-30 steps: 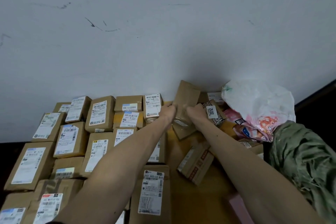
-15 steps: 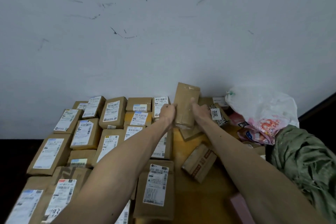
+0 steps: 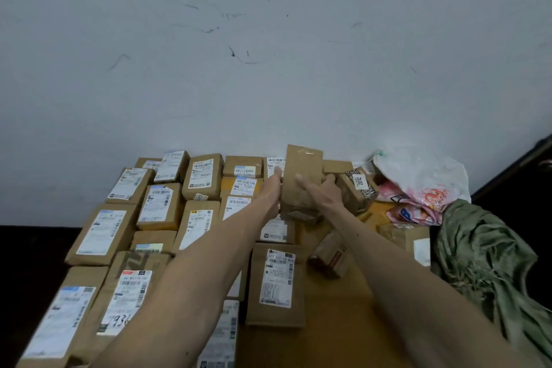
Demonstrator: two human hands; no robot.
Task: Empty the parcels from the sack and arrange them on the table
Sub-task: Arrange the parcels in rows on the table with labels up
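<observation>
White wall [image 3: 268,84] behind table [image 3: 337,331], labelled parcels [image 3: 162,207] rowed at left, green sack [image 3: 490,263] at right. My left hand [image 3: 272,190] and right hand [image 3: 325,192] grip a plain brown parcel [image 3: 303,167] upright near the wall.

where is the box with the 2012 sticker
Head view, right of centre near the wall: the box with the 2012 sticker sits right of the right hand and left of the white plastic bag.

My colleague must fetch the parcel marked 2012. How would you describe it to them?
Find the white plastic bag by the wall at the far right of the table. Immediately left of it leans a brown box, beside the right hand. Only it carries black patterned markings and a small white sticker reading 2012.
</observation>
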